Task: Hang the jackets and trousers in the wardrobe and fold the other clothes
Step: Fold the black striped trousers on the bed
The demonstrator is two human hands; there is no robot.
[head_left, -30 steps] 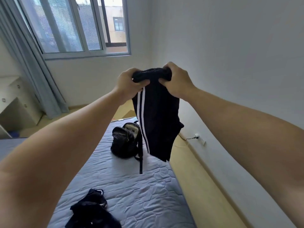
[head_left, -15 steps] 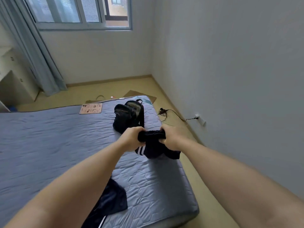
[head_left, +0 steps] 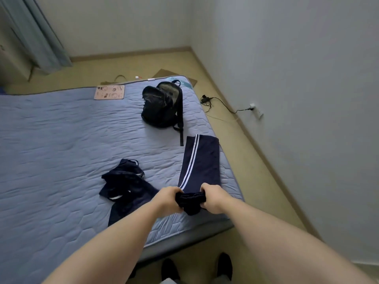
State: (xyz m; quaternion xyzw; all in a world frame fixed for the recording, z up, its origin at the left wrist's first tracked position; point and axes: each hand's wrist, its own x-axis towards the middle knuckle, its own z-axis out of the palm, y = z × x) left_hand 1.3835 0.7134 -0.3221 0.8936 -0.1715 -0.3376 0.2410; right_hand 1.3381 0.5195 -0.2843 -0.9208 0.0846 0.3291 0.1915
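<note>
both hands gripped the bunched waistband (head_left: 190, 197) of the dark trousers (head_left: 203, 160) at the near edge of the mattress (head_left: 61, 140). the left hand (head_left: 168, 198) curled round its left end and the right hand (head_left: 211, 198) round its right end. the trousers lay stretched flat away from the person along the mattress's right side, with two white stripes (head_left: 191, 158) down their left edge. just left of them lay a crumpled dark garment (head_left: 125, 181), possibly a jacket, though its shape was hard to read. farther off an open black backpack (head_left: 161, 105) sat on the mattress, one strap (head_left: 181, 128) ending close to the trouser hem. a pink card (head_left: 109, 92) lay near the far edge.
</note>
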